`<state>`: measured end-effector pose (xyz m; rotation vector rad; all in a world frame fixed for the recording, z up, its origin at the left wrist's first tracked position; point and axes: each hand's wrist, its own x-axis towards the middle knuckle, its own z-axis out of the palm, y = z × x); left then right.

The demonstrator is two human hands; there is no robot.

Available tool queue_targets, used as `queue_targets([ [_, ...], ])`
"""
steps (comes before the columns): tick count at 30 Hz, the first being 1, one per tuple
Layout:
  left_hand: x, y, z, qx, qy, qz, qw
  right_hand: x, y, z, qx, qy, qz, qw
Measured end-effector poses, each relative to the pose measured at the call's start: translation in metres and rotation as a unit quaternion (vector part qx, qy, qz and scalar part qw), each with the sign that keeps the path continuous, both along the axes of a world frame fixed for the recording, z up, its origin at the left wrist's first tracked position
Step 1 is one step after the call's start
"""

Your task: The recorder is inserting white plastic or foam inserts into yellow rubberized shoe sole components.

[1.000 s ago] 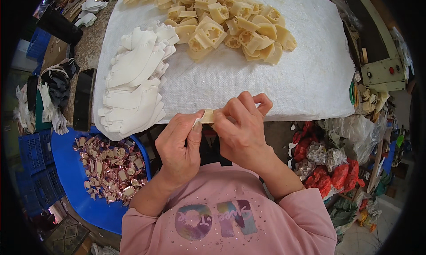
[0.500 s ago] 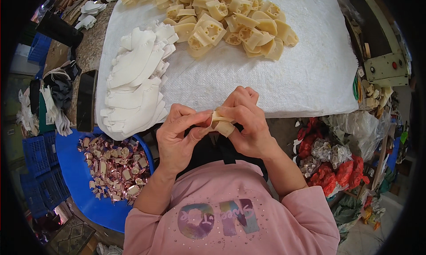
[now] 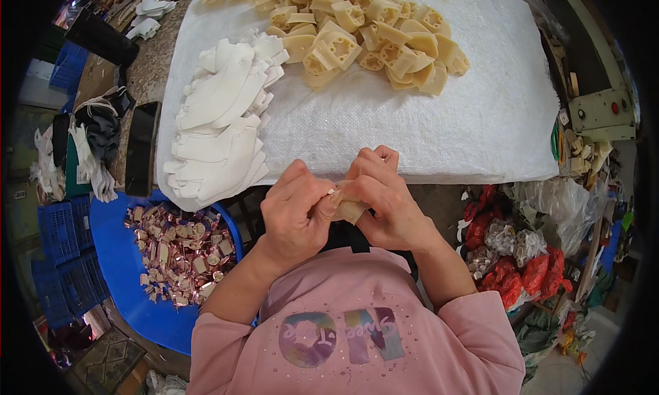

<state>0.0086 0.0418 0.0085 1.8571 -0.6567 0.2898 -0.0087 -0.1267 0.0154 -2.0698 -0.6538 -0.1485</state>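
Note:
Between my two hands, in front of my chest, is a cream moulded plastic piece [image 3: 349, 211]. My right hand [image 3: 386, 201] is closed around its right side. The fingers of my left hand [image 3: 296, 206] pinch its left end, where a tiny white bit shows at the fingertips. My fingers cover much of the piece. Ahead on the white sheet-covered table [image 3: 405, 130] lies a heap of similar cream pieces [image 3: 336, 48], with hollow, holed ends. Left of it, overlapping flat white cut-outs [image 3: 216, 123] are stacked in a long row.
A blue basin [image 3: 120, 257] of shiny pinkish pieces [image 3: 182, 251] stands low on my left. Beside the table's left edge lies a dark phone-like slab [image 3: 142, 148]. Red and clear plastic bags [image 3: 528, 275] are bunched on my right. Farther right is a greenish machine box [image 3: 604, 113] with a red button.
My left hand has turned and closed more tightly at the piece's left end, hiding more of it. Both hands are slightly lower in view. The right hand keeps its hold.

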Motion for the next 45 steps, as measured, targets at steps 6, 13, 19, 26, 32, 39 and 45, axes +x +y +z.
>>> queue_targets([
  [6,0.002,0.000,-0.003,-0.018,-0.058,-0.040,0.997,0.001,0.001,-0.004,0.047,-0.063,-0.023,0.997],
  [13,0.004,0.014,-0.001,0.010,-0.109,0.033,0.993,0.006,0.003,0.009,-0.065,-0.172,-0.070,0.980],
  [19,0.005,0.018,-0.002,-0.070,-0.099,0.034,0.992,-0.014,-0.001,-0.009,0.197,0.082,-0.109,0.971],
  [26,-0.004,0.003,-0.002,-0.140,-0.060,-0.088,0.984,-0.028,0.017,-0.013,0.475,0.249,-0.139,0.833],
  [32,-0.004,0.001,-0.004,0.020,-0.165,-0.054,0.985,-0.034,0.005,-0.012,0.468,0.265,-0.103,0.837],
  [39,-0.004,-0.013,0.010,0.114,-0.185,-0.025,0.976,-0.029,0.007,-0.004,0.398,0.242,-0.120,0.877],
  [45,0.000,-0.008,0.004,0.144,-0.170,-0.028,0.974,-0.017,0.006,0.006,0.119,0.176,-0.155,0.965],
])
